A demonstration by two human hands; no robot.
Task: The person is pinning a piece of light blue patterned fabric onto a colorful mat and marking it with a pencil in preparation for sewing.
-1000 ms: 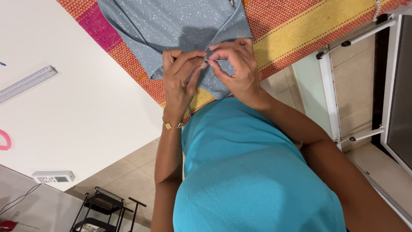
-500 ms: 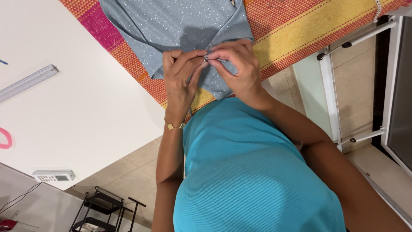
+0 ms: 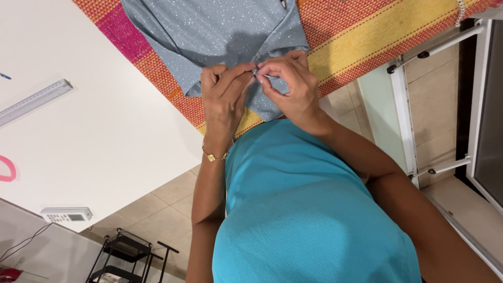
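A blue-grey sparkly garment (image 3: 220,31) lies on a striped orange, pink and yellow cloth (image 3: 367,36) over the white table. My left hand (image 3: 222,102) and my right hand (image 3: 291,89) meet at the garment's near edge. Both pinch the fabric between thumb and fingertips at the same spot. What lies between the fingertips is too small to tell. A gold bracelet (image 3: 212,156) sits on my left wrist.
The white table (image 3: 78,141) carries a clear ruler (image 3: 34,100) at the left, a pink shape (image 3: 6,170) at its edge and a white remote (image 3: 67,214) near the corner. A black wire rack (image 3: 123,257) stands on the tiled floor. A white metal frame (image 3: 403,105) stands at the right.
Both hands have stayed at the garment's near edge, with only small shifts of the fingers on the fabric.
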